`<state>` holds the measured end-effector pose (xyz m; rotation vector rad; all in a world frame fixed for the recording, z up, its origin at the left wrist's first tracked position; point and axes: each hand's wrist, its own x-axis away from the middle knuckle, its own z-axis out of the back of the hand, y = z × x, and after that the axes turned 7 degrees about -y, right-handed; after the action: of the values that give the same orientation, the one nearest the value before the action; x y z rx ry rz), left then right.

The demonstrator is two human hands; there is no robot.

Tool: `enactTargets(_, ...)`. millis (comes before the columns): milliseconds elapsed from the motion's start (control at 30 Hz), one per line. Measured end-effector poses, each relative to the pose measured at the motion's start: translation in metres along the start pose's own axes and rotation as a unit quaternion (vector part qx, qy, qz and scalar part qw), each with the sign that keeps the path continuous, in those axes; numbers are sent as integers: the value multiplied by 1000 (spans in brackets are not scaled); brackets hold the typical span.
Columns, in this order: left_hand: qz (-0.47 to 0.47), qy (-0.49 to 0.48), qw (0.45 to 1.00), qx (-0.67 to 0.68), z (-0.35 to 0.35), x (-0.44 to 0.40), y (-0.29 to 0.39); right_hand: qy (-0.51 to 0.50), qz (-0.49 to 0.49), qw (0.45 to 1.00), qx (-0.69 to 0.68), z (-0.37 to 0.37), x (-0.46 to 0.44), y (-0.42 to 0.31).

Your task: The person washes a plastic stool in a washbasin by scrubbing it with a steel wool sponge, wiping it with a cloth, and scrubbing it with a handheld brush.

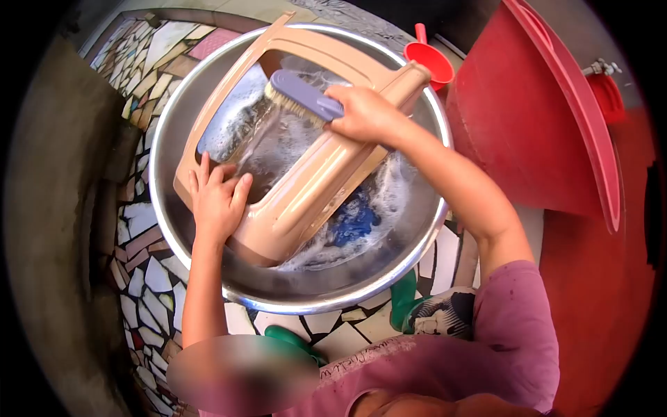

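A tan plastic stool, its kind not fully certain, lies tilted on its side in a large round metal basin of soapy water. My left hand grips the stool's lower left edge, some fingers bent over into the opening. In my right hand is a scrub brush with a purple-grey back and pale bristles. The bristles face down and left over the stool's opening; whether they touch plastic is unclear. Something blue, partly under the suds, sits below the stool.
To the right leans a big red plastic tub. A red dipper is behind the basin's rim, and a tap is at far right. Green boots stand on the broken-tile floor close to the basin.
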<state>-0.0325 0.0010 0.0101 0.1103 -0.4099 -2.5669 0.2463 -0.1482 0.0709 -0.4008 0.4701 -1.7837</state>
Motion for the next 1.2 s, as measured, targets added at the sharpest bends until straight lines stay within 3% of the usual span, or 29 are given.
enactTargets(67,-100,49,993,31,-11,7,-4,124,116,984,-55,-21,19,21)
enactTargets(100,-145,58,988,9,-10,12,-2,127,108,985,-46,-15,36,13)
enactTargets(167,-197,20,980,12,-16,12,-5,107,-1,988,-111,-13,88,-12)
enactTargets(200,-196,87,977,-2,-21,8,-2,67,2,995,-75,-21,110,-20)
enactTargets(300,-144,98,984,-19,-22,0,3,-93,-26,995,-18,-48,146,-49)
enactTargets(433,-171,125,977,-33,-23,1,8,-68,47,995,62,-83,130,-71)
enactTargets(533,-167,124,977,-47,-26,3,4,-64,166,974,143,-112,139,-83)
enactTargets(600,-163,133,977,-26,-28,4,2,-101,159,965,182,-105,140,-69)
enactTargets(633,-159,133,978,-17,-28,4,1,-49,167,961,214,-97,148,-56)
enactTargets(700,-157,158,975,-16,-28,2,1,-38,90,957,273,-60,163,-32)
enactTargets(767,-139,159,977,-11,-30,3,2,-3,-116,965,234,-12,175,6)
enactTargets(833,-164,153,973,-47,-32,8,7,53,-231,955,178,16,177,11)
enactTargets(967,-160,158,974,-9,-34,8,5,136,-189,970,71,13,145,15)
enactTargets(1000,-155,151,976,-21,-29,6,6,106,-247,955,126,7,138,22)
enactTargets(1033,-150,158,976,-15,-29,5,7,122,-258,954,95,-2,135,29)
enactTargets(1133,-168,148,975,-5,-28,9,9,-1,-358,934,-11,-39,144,-10)
enactTargets(1200,-166,150,974,-28,-26,12,9,-67,-278,958,1,-82,165,-58)
